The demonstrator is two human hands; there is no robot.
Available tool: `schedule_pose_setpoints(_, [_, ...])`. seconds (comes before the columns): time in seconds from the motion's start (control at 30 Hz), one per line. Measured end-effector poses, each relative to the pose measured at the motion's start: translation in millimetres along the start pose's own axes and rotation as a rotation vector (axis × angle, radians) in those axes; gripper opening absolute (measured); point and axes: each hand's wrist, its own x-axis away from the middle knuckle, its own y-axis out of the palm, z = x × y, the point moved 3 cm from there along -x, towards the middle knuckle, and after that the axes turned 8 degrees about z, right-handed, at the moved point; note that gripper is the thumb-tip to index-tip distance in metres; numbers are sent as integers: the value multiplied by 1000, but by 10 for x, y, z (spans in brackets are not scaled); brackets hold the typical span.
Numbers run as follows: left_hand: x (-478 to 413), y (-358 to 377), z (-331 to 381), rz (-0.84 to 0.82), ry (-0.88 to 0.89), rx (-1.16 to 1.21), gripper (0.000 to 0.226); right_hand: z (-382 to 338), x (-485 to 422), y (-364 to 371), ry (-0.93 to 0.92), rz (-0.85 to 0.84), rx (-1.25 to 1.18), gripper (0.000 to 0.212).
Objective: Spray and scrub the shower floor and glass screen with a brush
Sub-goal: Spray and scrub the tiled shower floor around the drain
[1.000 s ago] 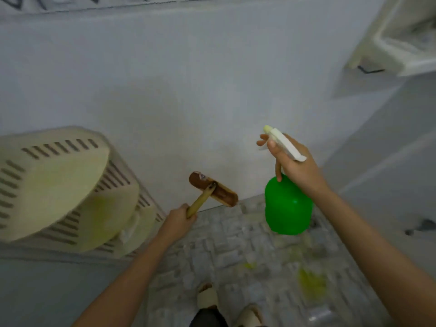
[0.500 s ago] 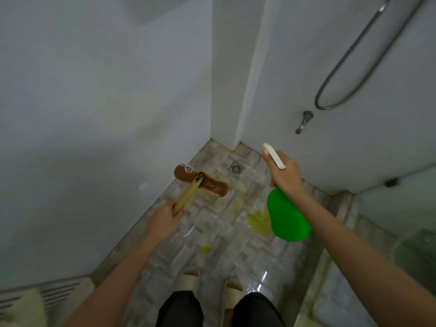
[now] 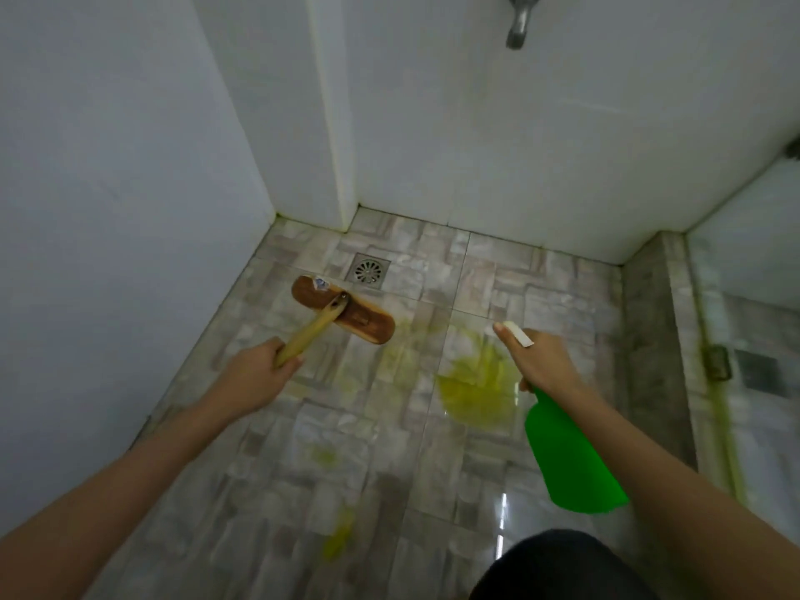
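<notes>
Nearest me, the green spray bottle is hanging tilted in the right hand, whose fingers are wrapping its neck, with the white nozzle pointing toward 11 o'clock over the shower floor. Whether a finger is squeezing the trigger, I cannot tell.

Just beside that hand, at about its 8 o'clock, a yellow-green puddle is lying on the tiles, with fainter smears trailing toward 10 o'clock.

Across from it, the left hand is clenching the wooden handle of the brush, and the handle is running up toward 1 o'clock. The brush head is hovering at or just above the floor, I cannot tell which, with its long axis lying from 10 to 4 o'clock.

The puddle is sitting at roughly 4 o'clock from the brush head, near but apart. I am judging that the scrub is calling for the left hand to sweep the head that way, along its own long axis.

Farther off, the drain is sitting just beyond the brush head at 1 o'clock. The glass screen is standing well off at 3 o'clock, nearer the right hand.
</notes>
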Motion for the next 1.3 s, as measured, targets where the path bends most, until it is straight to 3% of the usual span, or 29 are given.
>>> schedule_pose_setpoints(0.33, [-287,1231,-131,22,185,21,26,1227,-35,816,-20,62,73,74])
schedule_pose_setpoints(0.9, [84,1517,-271,84,179,61,28,1297,488,1198,-173,-32,203,61])
schedule_pose_setpoints(1.3, [42,1590,-177,75,171,78,30,1443,307,1046,-88,132,212,66])
